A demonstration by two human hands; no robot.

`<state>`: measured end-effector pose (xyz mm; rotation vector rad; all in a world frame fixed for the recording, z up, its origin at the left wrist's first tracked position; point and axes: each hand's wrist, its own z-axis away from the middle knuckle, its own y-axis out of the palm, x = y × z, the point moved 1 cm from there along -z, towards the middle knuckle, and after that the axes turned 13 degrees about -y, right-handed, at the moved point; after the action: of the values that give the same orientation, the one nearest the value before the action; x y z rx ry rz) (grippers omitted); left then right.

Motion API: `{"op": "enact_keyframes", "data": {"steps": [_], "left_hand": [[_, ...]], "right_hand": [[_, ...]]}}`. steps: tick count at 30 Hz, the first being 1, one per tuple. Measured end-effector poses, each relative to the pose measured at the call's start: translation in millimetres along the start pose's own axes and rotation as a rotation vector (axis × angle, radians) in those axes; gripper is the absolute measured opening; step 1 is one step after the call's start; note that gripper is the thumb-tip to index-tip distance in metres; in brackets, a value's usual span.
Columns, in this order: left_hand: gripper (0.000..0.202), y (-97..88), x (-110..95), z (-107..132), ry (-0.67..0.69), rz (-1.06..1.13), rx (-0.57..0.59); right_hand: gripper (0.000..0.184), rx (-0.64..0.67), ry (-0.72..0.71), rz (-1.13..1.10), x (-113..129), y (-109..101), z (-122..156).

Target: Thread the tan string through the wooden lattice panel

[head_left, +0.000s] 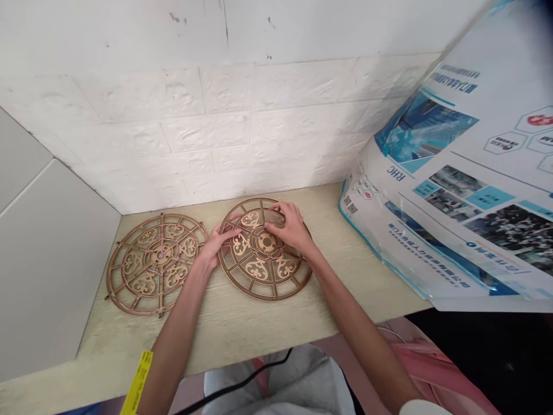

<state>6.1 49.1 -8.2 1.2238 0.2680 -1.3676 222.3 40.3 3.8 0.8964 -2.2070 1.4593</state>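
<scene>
The left hand [213,248] and right hand [287,225] are lying spread across an openwork bronze-coloured disc [259,274] flat on the bench [242,331], with a matching disc [155,262] sitting just beside the left hand and a printed plastic bag [432,190] slumping well right of the right hand.

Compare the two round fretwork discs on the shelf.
The left disc lies untouched, while the right disc sits under the left hand and right hand. The left disc's spoke ends poke past its rim; the right disc's rim looks unbroken. The left disc looks coppery pink, the right disc duller brown. Both are flat, with scroll cutouts around a central hub, and lie on the pale shelf.
</scene>
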Motion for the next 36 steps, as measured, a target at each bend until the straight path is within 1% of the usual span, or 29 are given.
{"op": "enact_keyframes", "data": {"steps": [3, 7, 10, 12, 16, 18, 19, 21, 24, 28, 31, 34, 36], "left_hand": [[0.068, -0.1, 0, 1, 0.004, -0.025, -0.015], [0.069, 1.8, -1, 1, 0.001, -0.037, -0.037], [0.069, 3.1, -2, 1, 0.003, -0.018, -0.058], [0.068, 3.2, -2, 1, 0.004, -0.007, -0.066], [0.065, 2.2, -1, 1, 0.008, 0.009, -0.023], [0.065, 1.1, 0, 0, 0.001, 0.016, -0.023], [0.066, 0.3, 1, -1, -0.003, 0.017, -0.035], [0.068, -1.0, 2, -2, -0.014, 0.016, -0.068], [0.068, -1.6, 1, -3, -0.009, 0.009, -0.066], [0.065, -0.2, 0, 0, -0.004, -0.017, -0.031], [0.066, 1.1, -1, 2, -0.007, -0.018, -0.042], [0.067, 2.1, -1, 3, -0.030, 0.005, -0.083], [0.067, 2.5, -1, 2, -0.038, 0.021, -0.080]], "right_hand": [[0.039, 0.005, -0.021, 0.015, -2, 0, -1], [0.035, 0.050, -0.017, 0.014, -1, -2, 0], [0.032, 0.047, -0.058, 0.000, 3, -5, 1], [0.031, -0.004, -0.094, -0.013, 5, -7, 1], [0.028, -0.178, -0.129, 0.009, 10, -9, 3], [0.028, -0.202, -0.213, 0.034, 16, -8, 5], [0.028, -0.184, -0.274, 0.042, 19, -6, 6], [0.027, -0.100, -0.387, 0.059, 24, -1, 8], [0.027, 0.027, -0.467, 0.095, 27, 8, 12], [0.028, 0.090, -0.461, 0.116, 26, 12, 14], [0.029, 0.104, -0.452, 0.106, 26, 12, 14], [0.029, 0.120, -0.434, 0.074, 27, 11, 13], [0.029, 0.131, -0.424, 0.045, 27, 10, 13]]}}
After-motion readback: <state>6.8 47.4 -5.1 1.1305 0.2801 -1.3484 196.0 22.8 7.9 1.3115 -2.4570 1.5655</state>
